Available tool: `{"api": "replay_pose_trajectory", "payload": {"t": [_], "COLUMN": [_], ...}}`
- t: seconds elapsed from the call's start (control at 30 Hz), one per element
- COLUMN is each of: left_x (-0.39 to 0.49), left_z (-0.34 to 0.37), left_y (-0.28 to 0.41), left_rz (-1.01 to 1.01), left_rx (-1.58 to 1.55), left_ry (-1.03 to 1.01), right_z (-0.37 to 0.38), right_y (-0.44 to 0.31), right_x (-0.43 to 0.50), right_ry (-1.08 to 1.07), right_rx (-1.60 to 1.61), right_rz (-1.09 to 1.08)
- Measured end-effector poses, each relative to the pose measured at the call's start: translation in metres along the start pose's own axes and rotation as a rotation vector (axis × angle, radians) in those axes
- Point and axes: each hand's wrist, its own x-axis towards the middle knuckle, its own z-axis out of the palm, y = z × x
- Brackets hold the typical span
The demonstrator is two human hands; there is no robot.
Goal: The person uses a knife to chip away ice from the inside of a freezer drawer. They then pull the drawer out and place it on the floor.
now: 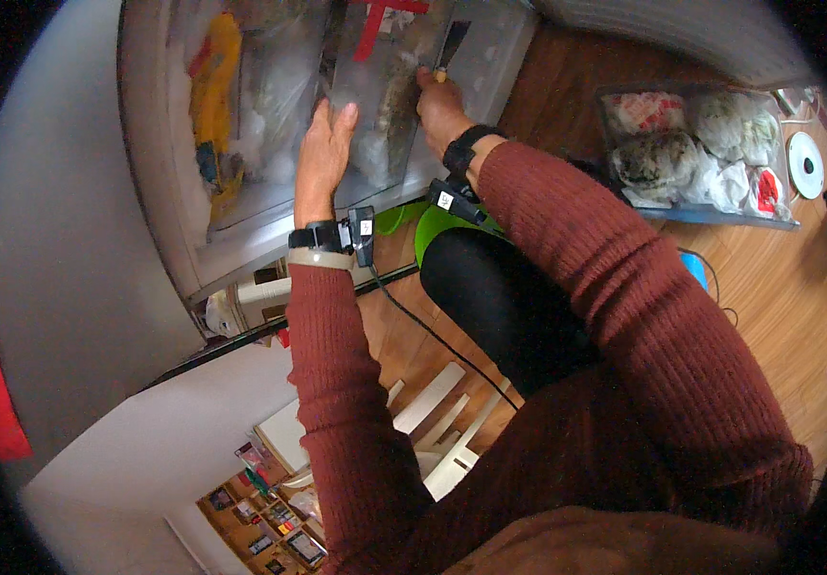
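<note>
In front of me is an open freezer compartment [191, 251] with clear plastic drawer fronts. Red tape [370, 29] is stuck across one front. Behind the plastic show a yellow package [216, 86] and whitish, blurred bags [277, 136]. My right hand [444, 108] grips what looks like a scraper [454, 44], its dark flat blade pointing away from me beside a drawer. Empty and with fingers extended, my left hand [324, 158] is up against a drawer front; whether it presses on it I cannot tell.
A clear drawer [708, 219] of bagged food sits on the wooden floor [766, 287] at right, near a white disc [806, 165]. The grey freezer door [61, 215] stands at left. Something bright green [424, 237] lies by my knee. A cable [428, 330] trails from my left wrist.
</note>
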Motion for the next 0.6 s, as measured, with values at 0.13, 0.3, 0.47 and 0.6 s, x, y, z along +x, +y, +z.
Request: {"api": "replay_pose_trajectory", "payload": {"t": [0.13,0.3,0.47,0.6], "left_x": [-0.011,-0.001,0.002,-0.009], "left_z": [0.009,0.012,0.013,0.02], "left_y": [0.007,0.009,0.014,0.024], "left_rz": [0.094,0.091,0.105,0.1], "left_rx": [-0.055,-0.058,-0.012,-0.114], "left_ry": [0.022,0.075,0.282,0.265], "right_z": [-0.001,0.005,0.012,0.01], "right_y": [0.005,-0.003,-0.011,-0.011], "right_x": [0.002,0.0,0.001,-0.001], "right_ry": [0.179,0.23,0.148,0.141], "right_rx": [0.028,0.095,0.139,0.324], "right_rz": [0.143,0.139,0.162,0.109]}}
